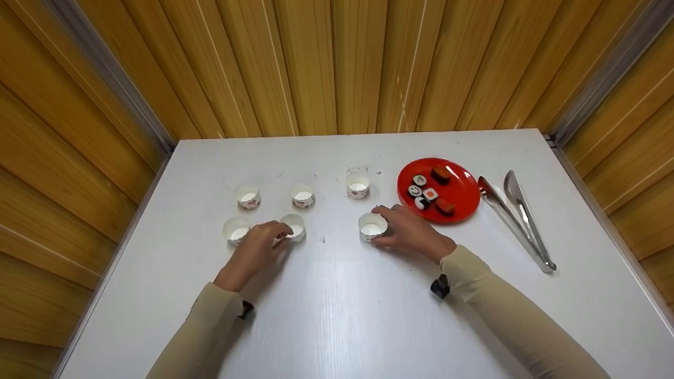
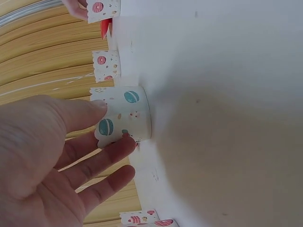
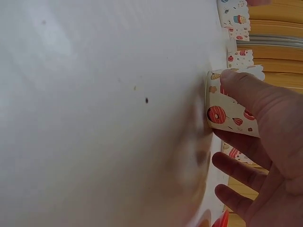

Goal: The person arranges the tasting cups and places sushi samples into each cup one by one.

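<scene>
In the head view my left hand (image 1: 259, 243) pinches the near edge of a paper baking cup (image 1: 296, 226). The left wrist view shows its teal-patterned side (image 2: 124, 113) between thumb and fingers. My right hand (image 1: 416, 231) grips another paper baking cup (image 1: 373, 226) from its right side. In the right wrist view this cup (image 3: 232, 106) bears red and orange sweets, with the thumb on one side and a finger beneath. Both cups stand upright on the white table (image 1: 337, 305). A further cup (image 1: 237, 230) stands just left of my left hand.
Three more cups stand in a back row: the left one (image 1: 248, 197), the middle one (image 1: 303, 196) and the right one (image 1: 358, 185). A red plate (image 1: 463, 192) with several sushi pieces (image 1: 430, 195) sits behind my right hand. Metal tongs (image 1: 521, 226) lie to its right.
</scene>
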